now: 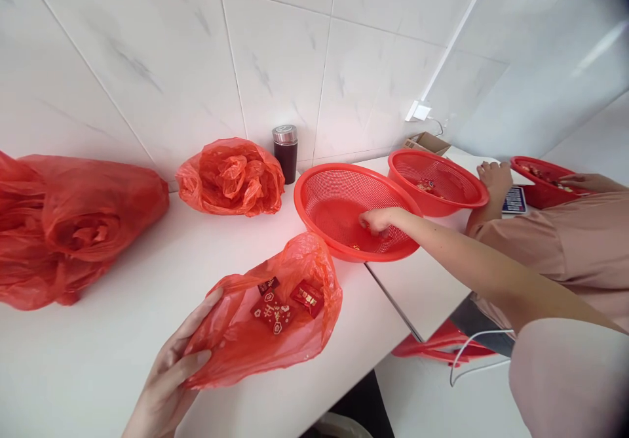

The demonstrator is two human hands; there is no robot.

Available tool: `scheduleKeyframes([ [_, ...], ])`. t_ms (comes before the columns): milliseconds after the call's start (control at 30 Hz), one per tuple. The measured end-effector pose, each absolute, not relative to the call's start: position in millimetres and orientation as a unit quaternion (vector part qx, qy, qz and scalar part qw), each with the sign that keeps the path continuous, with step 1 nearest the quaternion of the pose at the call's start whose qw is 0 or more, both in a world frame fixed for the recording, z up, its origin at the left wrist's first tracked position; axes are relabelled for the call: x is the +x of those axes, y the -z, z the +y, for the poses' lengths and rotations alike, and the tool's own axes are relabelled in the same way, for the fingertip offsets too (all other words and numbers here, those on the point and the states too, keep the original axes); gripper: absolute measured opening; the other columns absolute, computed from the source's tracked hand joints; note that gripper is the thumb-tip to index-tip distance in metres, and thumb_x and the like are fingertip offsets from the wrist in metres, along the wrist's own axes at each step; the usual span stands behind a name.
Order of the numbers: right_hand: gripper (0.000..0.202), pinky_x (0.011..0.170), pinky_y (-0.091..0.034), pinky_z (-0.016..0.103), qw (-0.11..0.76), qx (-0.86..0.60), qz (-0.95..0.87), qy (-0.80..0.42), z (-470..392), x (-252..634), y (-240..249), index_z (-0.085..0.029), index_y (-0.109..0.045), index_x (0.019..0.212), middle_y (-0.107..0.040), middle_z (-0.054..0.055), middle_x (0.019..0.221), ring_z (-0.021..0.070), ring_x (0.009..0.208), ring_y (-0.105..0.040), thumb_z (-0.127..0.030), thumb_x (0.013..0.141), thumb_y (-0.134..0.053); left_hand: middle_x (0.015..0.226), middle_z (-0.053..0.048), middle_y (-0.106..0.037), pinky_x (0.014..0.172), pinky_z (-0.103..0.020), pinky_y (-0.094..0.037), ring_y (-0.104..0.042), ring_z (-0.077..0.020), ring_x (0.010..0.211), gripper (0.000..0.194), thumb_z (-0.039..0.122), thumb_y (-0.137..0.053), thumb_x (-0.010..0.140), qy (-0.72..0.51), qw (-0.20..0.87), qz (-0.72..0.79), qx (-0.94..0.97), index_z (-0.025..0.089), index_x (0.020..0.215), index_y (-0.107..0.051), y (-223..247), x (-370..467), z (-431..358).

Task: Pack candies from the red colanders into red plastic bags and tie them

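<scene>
Beneath our hands runs a white tabletop (122, 366), its bare near edge leaving us room to work. Closest to us, our left hand (179, 353) grips the gathered end of a red plastic bag (309, 346), thumb on one side and fingers on the other, the film pinched between them; we seem to hold it this way so that its wide mouth gapes toward the basket. Inside the bag lie a few dark red packets (272, 313) with gold and white print, resting on the lower film. Farther on, our right hand (377, 221) reaches down into the large red basket (307, 195), fingers curled near the bottom; we cannot tell whether they pinch anything. The bag's lip sits just beside the basket's near rim, presumably to keep the reach between them short. Behind the bag, a crumpled red bundle (230, 179) rests near a dark tumbler (285, 156), both set back by the wall, perhaps to be out of our way. Beyond our right arm, a second basket (435, 205) holds small items, and past it a co-worker's hand (584, 181) dips into a third basket (540, 195). Pale tiles (275, 51) close off the back.
</scene>
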State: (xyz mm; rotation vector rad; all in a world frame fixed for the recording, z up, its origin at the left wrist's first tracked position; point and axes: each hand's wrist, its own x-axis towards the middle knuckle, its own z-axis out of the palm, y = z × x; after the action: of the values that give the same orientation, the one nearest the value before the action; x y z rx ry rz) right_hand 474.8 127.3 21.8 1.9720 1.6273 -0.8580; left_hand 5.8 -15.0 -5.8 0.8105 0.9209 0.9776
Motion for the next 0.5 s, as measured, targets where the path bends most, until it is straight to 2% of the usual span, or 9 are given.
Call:
scheduleKeyframes([
  [133, 0.046, 0.053, -0.046, 0.029, 0.221, 0.711, 0.605, 0.282, 123, 468, -30, -0.021, -0.054, 0.103, -0.062, 0.006, 0.090, 0.0205, 0.065, -0.065, -0.023, 0.063, -0.077, 0.145, -0.001, -0.050, 0.093, -0.031, -0.050, -0.044, -0.0339, 0.132, 0.057, 0.029, -0.067, 0.074, -0.439, 0.710, 0.410, 0.367, 0.035, 0.131, -0.059, 6, 7, -15],
  [300, 0.066, 0.059, -0.044, 0.032, 0.243, 0.717, 0.614, 0.222, 113, 462, -30, -0.022, -0.055, 0.107, -0.061, 0.009, 0.102, 0.0285, 0.084, -0.063, -0.014, 0.048, -0.082, 0.146, -0.001, -0.049, 0.093, -0.030, -0.050, -0.044, -0.0335, 0.132, 0.057, 0.027, -0.065, 0.077, -0.441, 0.712, 0.403, 0.368, 0.034, 0.132, -0.057, 7, 6, -15],
  [367, 0.063, 0.059, -0.043, 0.031, 0.245, 0.712, 0.620, 0.220, 110, 462, -29, -0.023, -0.055, 0.108, -0.061, 0.009, 0.102, 0.0277, 0.083, -0.062, -0.012, 0.051, -0.079, 0.147, -0.001, -0.047, 0.095, -0.031, -0.049, -0.043, -0.0337, 0.133, 0.059, 0.026, -0.065, 0.076, -0.441, 0.711, 0.401, 0.372, 0.034, 0.134, -0.056, 7, 6, -15],
  [500, 0.044, 0.058, -0.039, 0.029, 0.214, 0.694, 0.650, 0.224, 109, 465, -38, -0.022, -0.054, 0.102, -0.061, 0.007, 0.095, 0.0239, 0.078, -0.060, -0.014, 0.062, -0.071, 0.149, 0.000, -0.044, 0.095, -0.031, -0.049, -0.040, -0.0329, 0.135, 0.058, 0.025, -0.065, 0.077, -0.441, 0.712, 0.393, 0.380, 0.034, 0.134, -0.056, 7, 6, -15],
])
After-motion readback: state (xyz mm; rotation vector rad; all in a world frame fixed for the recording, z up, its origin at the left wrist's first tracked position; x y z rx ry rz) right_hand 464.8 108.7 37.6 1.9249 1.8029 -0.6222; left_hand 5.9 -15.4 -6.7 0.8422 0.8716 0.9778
